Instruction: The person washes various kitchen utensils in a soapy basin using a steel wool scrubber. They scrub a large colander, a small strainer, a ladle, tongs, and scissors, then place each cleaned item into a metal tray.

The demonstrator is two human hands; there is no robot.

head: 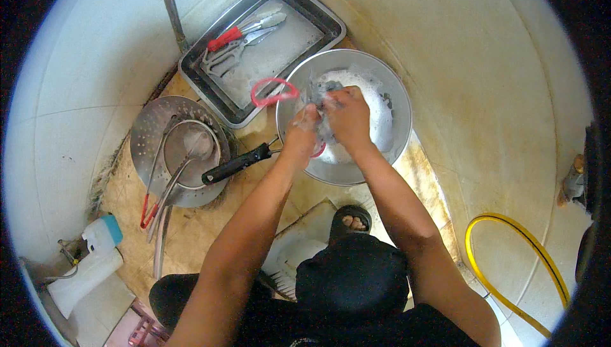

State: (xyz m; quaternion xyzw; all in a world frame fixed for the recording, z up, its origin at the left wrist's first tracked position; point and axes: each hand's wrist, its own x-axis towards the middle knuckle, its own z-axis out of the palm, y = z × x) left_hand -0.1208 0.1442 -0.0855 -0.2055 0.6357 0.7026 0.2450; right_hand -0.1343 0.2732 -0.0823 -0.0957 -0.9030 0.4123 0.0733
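Over a wide metal basin (401, 108) of soapy water, my two hands work close together. My left hand (301, 130) grips what look like scissors with red loop handles (274, 92); one loop sticks out past the basin's left rim, the other shows below the hand. The blades are blurred and partly covered by suds and fingers. In my right hand (347, 113) is a dark grey scrubber (332, 86), pressed against the metal by the fingers. A black handle (236, 164) with metal prongs leans out over the basin's left rim; its far end is hidden.
Behind, a dark baking tray (260, 115) holds cloudy water, red-handled tongs (226, 38) and a slotted utensil (224, 60). At left sits a perforated metal colander (143, 130) with a strainer (174, 156) and ladle (196, 144). A white jug (100, 235) and yellow hose (513, 225) lie farther out.
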